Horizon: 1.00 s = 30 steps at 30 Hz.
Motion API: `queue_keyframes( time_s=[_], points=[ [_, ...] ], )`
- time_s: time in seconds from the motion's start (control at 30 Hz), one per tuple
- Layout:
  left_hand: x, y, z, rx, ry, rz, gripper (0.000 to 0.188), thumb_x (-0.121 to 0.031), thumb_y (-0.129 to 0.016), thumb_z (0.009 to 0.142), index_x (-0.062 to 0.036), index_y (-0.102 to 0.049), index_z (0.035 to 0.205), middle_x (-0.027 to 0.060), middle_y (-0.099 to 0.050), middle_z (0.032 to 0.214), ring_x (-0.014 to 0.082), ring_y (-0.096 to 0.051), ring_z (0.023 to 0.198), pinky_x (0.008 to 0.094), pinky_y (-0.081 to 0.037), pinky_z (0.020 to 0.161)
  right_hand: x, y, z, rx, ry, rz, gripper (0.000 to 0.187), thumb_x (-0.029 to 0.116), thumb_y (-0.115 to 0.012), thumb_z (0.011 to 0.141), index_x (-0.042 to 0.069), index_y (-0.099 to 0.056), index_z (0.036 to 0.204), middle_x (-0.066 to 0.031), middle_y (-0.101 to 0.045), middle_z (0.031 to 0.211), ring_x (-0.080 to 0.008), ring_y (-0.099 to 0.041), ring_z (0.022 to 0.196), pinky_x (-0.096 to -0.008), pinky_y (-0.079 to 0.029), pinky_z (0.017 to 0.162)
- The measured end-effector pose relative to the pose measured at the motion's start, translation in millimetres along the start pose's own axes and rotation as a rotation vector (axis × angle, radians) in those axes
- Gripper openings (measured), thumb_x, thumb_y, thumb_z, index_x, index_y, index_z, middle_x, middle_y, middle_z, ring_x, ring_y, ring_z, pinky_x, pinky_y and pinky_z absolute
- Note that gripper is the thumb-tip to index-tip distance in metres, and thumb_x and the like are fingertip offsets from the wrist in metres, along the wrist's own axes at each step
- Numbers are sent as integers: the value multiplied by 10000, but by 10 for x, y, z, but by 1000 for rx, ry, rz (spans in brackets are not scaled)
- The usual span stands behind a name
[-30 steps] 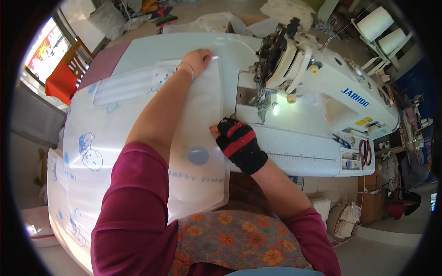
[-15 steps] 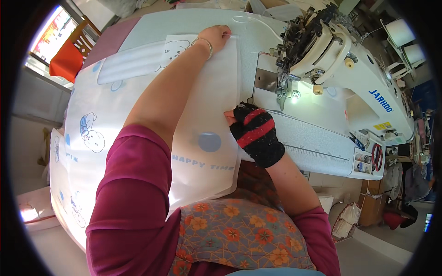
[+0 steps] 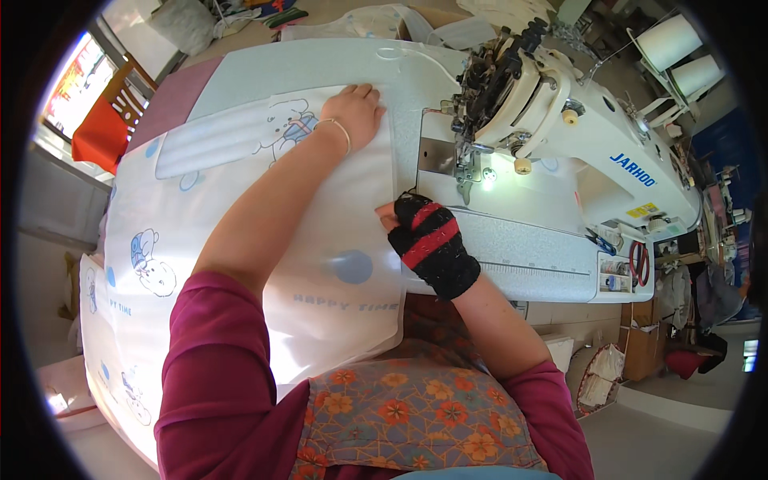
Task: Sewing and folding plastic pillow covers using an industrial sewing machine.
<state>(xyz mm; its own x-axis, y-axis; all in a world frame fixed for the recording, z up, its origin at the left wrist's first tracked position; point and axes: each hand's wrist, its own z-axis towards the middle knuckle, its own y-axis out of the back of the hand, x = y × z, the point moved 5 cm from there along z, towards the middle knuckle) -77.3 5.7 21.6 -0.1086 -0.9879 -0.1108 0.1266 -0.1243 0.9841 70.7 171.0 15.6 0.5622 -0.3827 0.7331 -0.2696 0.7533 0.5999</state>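
A large white printed sheet [image 3: 336,216] with pale blue dots and cartoon animals covers the left part of the table and hangs over its near edge. My left hand [image 3: 354,114] lies on the sheet's far right corner, its fingers spread and a bracelet at the wrist. My right hand [image 3: 432,244], in a black fingerless glove with red stripes, is closed at the sheet's right edge; the thumb rests over the sheet and the other fingers are mostly hidden. To the right stands a white sewing machine [image 3: 552,128], its lamp lit by the needle area.
Blue-handled scissors [image 3: 602,242] and red-handled scissors [image 3: 639,262] are at the table's right end, beside a small tray [image 3: 614,276] of supplies. Thread cones [image 3: 670,44] stand behind the machine. An orange-draped chair [image 3: 102,136] is at the far left.
My left hand has come slightly nearer, and its fingers have gone from pinched at the corner to spread on the sheet. The right hand stays at the edge. The whole view has shifted a little.
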Motion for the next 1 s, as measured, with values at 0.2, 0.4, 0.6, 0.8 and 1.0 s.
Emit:
queue_keyframes(
  time_s=[0.2,0.4,0.6,0.8,1.0],
  points=[
    [-9,-53,-90,-56,-40,59,439,-306,-405,946,-61,-455,1307,71,-395,1431,220,-355,1325,424,-302,1063,-275,76,84,-125,-369,545,658,-35,-655,765,64,-398,1362,-122,-434,1356,-252,-509,1145,-383,-484,869],
    [7,-11,-97,-78,-35,27,428,-295,-399,948,-77,-449,1313,74,-392,1429,235,-345,1330,422,-274,1090,-363,-184,560,-213,-708,1225,723,66,-740,736,8,-358,1347,-144,-527,1141,-210,-574,920,-309,-510,719],
    [-59,31,-143,-45,-55,31,429,-283,-414,939,-72,-451,1311,76,-399,1423,240,-352,1323,429,-283,1083,-281,-181,296,185,-941,705,287,197,-684,810,29,-623,1034,-53,-630,776,-158,-606,720,-283,-483,647],
    [-587,-65,-671,-51,-174,-21,435,-288,-389,950,-54,-444,1312,83,-367,1445,229,-321,1344,465,-279,1074,228,-96,-538,-17,-420,793,238,203,-676,820,8,-634,951,-71,-652,833,-130,-585,759,-281,-471,698],
    [-1272,-102,-1213,-65,-312,-44,419,-270,-411,943,-68,-443,1309,74,-388,1425,231,-355,1314,471,-286,1064,228,-347,-1690,354,-869,1111,283,166,-631,851,39,-598,1102,-50,-635,979,-128,-575,931,-282,-462,824]
  ],
)
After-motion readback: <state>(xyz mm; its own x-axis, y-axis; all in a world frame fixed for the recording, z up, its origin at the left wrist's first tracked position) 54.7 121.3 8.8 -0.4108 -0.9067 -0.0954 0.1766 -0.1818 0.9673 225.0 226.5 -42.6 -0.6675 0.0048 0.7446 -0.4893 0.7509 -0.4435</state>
